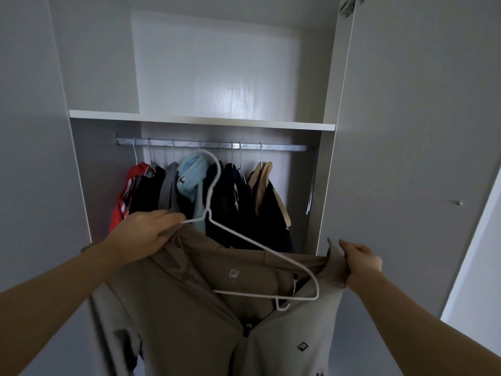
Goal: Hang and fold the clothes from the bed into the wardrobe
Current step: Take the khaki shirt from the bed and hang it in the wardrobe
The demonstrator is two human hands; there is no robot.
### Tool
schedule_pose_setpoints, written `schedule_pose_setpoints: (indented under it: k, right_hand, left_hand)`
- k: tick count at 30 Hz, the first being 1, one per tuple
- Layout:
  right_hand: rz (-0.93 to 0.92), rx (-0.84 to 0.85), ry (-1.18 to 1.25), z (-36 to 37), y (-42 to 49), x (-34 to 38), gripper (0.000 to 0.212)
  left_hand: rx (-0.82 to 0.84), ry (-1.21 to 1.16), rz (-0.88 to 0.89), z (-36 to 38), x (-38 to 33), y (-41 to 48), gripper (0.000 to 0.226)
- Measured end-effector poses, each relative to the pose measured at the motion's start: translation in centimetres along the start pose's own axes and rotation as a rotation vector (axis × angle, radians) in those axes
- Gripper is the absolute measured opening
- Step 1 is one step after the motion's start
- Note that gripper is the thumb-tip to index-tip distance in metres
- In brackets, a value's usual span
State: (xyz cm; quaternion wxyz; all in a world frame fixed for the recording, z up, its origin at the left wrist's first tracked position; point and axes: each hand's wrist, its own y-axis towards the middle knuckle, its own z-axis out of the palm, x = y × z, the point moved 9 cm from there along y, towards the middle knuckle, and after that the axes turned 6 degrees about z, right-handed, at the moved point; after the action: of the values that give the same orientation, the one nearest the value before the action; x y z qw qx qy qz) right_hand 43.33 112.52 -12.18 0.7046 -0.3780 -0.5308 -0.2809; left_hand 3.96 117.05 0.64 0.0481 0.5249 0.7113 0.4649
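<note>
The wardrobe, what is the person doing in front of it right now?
A person is fitting a white hanger into a grey-brown zip jacket at the open wardrobe. The left hand grips one side of the collar with one hanger end; the right hand pinches the other side. The hanger is not yet on the rail, where several garments hang.

Your zip jacket (189, 308) is taupe, with a black zipper pull (247, 328), a small black square logo (302, 346) on the chest and a pale label (233, 273) inside the collar. The wire hanger (260, 248) is white. Along the silver rail (282, 147), from its left end, you see a red garment (123, 202) with white stripes, a black top (147, 188), a grey top (168, 185), a light blue garment (191, 175), dark navy clothes (227, 202) and a beige garment (261, 180). The shelf (200, 119) is white and the wardrobe door (406, 131) pale grey.
</note>
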Motion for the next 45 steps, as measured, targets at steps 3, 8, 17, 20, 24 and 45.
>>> schedule_pose_setpoints:
  k: [3, 8, 17, 20, 24, 45]
  right_hand:
    - [-0.034, 0.049, 0.001, 2.0, -1.0, 0.8, 0.014]
    - [-0.049, 0.082, 0.0, 3.0, -1.3, 1.2, 0.019]
    - [-0.046, 0.26, -0.205, 3.9, -1.7, 0.1, 0.024]
    - [-0.041, 0.384, -0.313, 5.1, -2.7, -0.4, 0.024]
    - [-0.229, 0.529, -0.867, 7.3, -4.9, -1.0, 0.027]
    - [0.271, 0.59, -0.819, 5.9, -5.6, -5.7, 0.026]
  left_hand:
    - [0.081, 0.069, 0.055, 1.8, -1.5, 0.4, 0.058]
    - [0.19, -0.003, -0.11, 3.0, -0.5, 0.7, 0.041]
    - [0.001, -0.178, -0.54, 1.2, 4.3, -0.7, 0.019]
    - [-0.071, -0.208, -0.641, 0.8, 5.0, -0.5, 0.02]
    - [-0.127, -0.212, -0.652, 0.3, 4.8, 0.1, 0.017]
    - [-0.177, -0.165, -0.576, -0.6, 4.4, 0.9, 0.021]
